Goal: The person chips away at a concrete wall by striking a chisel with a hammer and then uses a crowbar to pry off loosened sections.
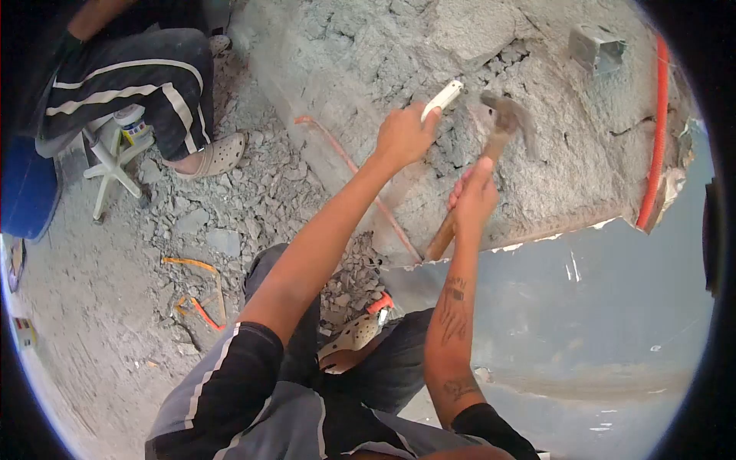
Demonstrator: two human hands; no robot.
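My left hand is closed around a white-handled tool, held against the broken grey wall surface; its far end is hard to make out. My right hand grips the wooden handle of a hammer. The hammer's metal head is slightly blurred and hangs just right of the white tool, over the rough plaster. A thin reddish conduit runs below my left forearm along the chipped area.
Rubble covers the floor at left. Another person sits there, beside a white stool base and a blue bucket. An orange conduit and a metal box are at right. A red-handled tool lies near my foot.
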